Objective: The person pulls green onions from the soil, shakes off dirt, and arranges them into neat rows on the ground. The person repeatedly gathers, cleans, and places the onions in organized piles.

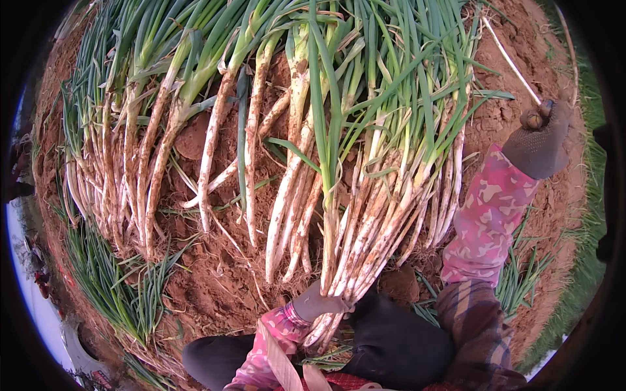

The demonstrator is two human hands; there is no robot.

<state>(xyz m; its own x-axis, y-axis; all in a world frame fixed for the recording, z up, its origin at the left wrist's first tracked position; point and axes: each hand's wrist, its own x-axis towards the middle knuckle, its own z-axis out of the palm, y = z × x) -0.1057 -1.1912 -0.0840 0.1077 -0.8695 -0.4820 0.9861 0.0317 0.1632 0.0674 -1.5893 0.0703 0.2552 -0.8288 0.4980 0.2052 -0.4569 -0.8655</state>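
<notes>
My left hand [320, 304] is closed around the white lower stalks of a bunch of green onions [364, 244], close to their root ends. The soil-streaked stalks slant up and to the right from it, and their green leaves fan out toward the top. Off to the right, my right hand [543, 134], in a dark glove, grips a thin pale strip [511, 58] that runs up and to the left from the fingers. A second thin tan strand [570, 49] rises behind that hand; whether it is the same piece, I cannot tell.
More green onions [151, 161] lie in a row on reddish-brown soil [210, 288], roots toward me. A separate pile of onion leaves [122, 283] lies at lower left, with more leaves [525, 273] beside my right sleeve. Grass [584, 205] borders the soil at right. My bent knees [401, 337] are close below the bunch.
</notes>
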